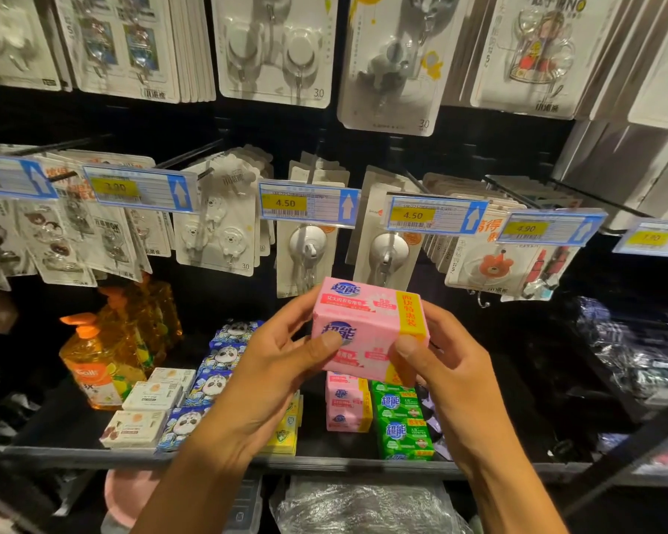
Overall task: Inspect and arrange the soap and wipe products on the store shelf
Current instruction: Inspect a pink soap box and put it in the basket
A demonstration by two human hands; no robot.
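The person holds a pink twin pack of soap [367, 329] up in front of the shelf [324, 462], in the air above the stock and just below the row of price tags [286, 204]. Both hands are gripping it. The left hand [282, 364] clasps the left side, with its thumb pressed on the blue lettering of the front face and its fingers curled behind. The right hand [448, 375] takes the right end by the yellow band, thumb on the lower corner and fingers wrapped around the back. The pack sits slightly tilted, its top face turned towards the person.

Directly under it on the shelf stand more pink soap packs [346, 406] of the same kind, and touching them on the right is a column of green soap packs [402, 422]. To the left of the pink ones, partly hidden by the left wrist, is a yellow pack [286, 433] (soap as well, I think, though the arm covers most of it). Further left runs a line of blue panda-printed wipe packs [216, 375], then white soap boxes [151, 406], and an orange pump bottle [93, 371] at the far end. Carded suction hooks [305, 256] hang from pegs behind the tags
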